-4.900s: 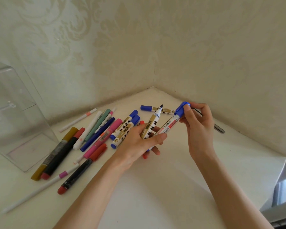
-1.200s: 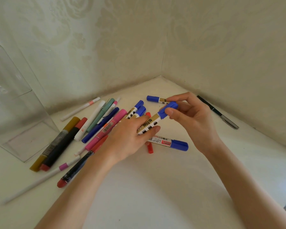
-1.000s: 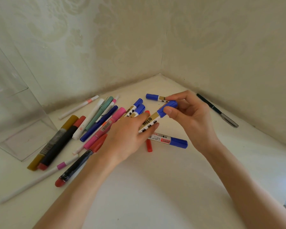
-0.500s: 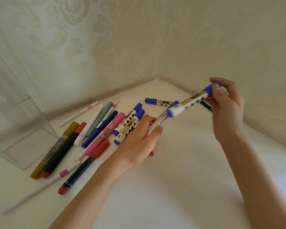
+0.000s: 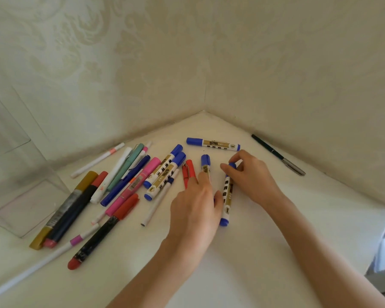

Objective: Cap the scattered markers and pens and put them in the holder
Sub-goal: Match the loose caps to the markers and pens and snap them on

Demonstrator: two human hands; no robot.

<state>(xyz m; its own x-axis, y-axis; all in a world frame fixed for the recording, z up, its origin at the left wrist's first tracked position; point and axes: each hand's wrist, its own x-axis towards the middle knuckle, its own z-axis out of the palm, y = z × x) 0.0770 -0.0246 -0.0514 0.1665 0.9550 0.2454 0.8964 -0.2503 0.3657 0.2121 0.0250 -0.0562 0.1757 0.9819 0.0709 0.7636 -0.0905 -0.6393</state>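
Markers and pens lie scattered on a cream tabletop [image 5: 276,252] in a wall corner; none stands in the clear plastic holder [image 5: 20,174] at far left.

Right hand [image 5: 252,177]: thumb and fingers pinch the far end of a blue-capped whiteboard marker [image 5: 227,196], which lies on the table, pointing toward the camera, with blue showing at both ends.

Left hand [image 5: 196,207]: fingers spread, palm down, fingertips on a second blue-capped marker [image 5: 206,166] just left of the first. Much of its barrel is hidden under the hand; whether the hand grips it or only presses on it, I cannot tell.

Just left of that hand: a red pen [image 5: 188,174], partly covered by the fingers.

Far side: a third blue marker [image 5: 212,144], capped, lying crosswise near the corner. To the right, along the wall: a dark slim pen [image 5: 278,154] with a grey end, well apart from the rest.

Left cluster, lying roughly parallel: two blue-capped markers [image 5: 163,172] side by side, a pink marker [image 5: 135,185], a dark blue pen [image 5: 126,181], a teal pen [image 5: 127,166], a gold marker [image 5: 63,210] and beside it a black marker with red ends [image 5: 75,207]. Nearer the camera: a black marker with red cap [image 5: 105,230], which touches the pink one, and a thin white pen [image 5: 160,198].
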